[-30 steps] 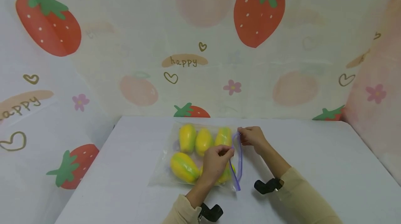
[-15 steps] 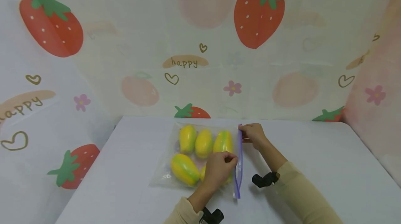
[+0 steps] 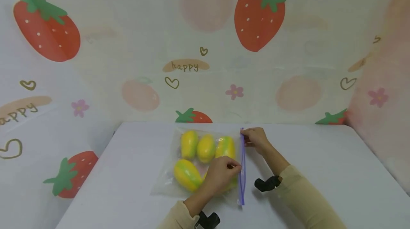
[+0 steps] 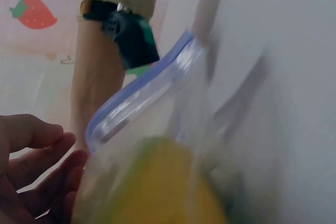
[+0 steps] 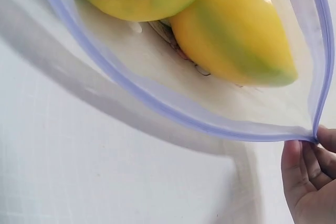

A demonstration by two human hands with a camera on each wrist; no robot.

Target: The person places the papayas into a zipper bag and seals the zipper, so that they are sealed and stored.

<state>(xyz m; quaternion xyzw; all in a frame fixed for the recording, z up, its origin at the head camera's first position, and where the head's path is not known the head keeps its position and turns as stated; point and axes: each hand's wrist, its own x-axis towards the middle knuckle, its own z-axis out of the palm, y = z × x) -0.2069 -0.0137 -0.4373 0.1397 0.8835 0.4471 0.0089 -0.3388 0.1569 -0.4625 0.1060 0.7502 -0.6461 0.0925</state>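
A clear zip bag (image 3: 164,181) lies on the white table with several yellow-green fruits (image 3: 187,175) inside, papaya-like in shape. Its purple zip strip (image 3: 242,190) runs along the right side. The mouth of the bag gapes in the right wrist view, two fruits (image 5: 236,35) showing within. My right hand (image 3: 257,139) pinches the far corner of the zip edge between thumb and fingers. Over the bag, my left hand (image 3: 219,175) has its fingertips right by the zip's middle. In the left wrist view its loosely bent fingers (image 4: 37,163) sit beside the bag's rim, nothing between thumb and forefinger.
The white table (image 3: 317,165) extends to both sides of the bag. A strawberry-print backdrop (image 3: 266,79) rises behind its far edge. Black wrist cameras (image 3: 268,184) stick out from both sleeves, the right one just above the table.
My left hand has left the zip edge's far part and come nearer the front. The right hand has drawn the far corner outward, and the zip strip has straightened and narrowed.
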